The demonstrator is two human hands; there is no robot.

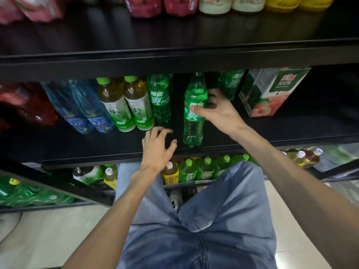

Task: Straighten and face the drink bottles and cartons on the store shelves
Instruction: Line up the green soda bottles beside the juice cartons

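Observation:
A green soda bottle (194, 111) stands upright near the front edge of the middle shelf (97, 146). My right hand (215, 111) grips it at the label, thumb across the front and fingers curled behind. My left hand (157, 148) hovers over the shelf just left of the bottle's base, fingers spread and loosely bent, holding nothing. Another green soda bottle (160, 98) stands to the left, and a third (231, 82) sits deeper behind my right hand.
Two green-tea bottles (126, 105) and blue water bottles (85, 109) line the shelf's left side. A peach juice carton (270, 92) stands at the right. Red packs (25, 103) lie far left. More bottles fill the lower shelf (196, 169) and the top shelf (213, 4).

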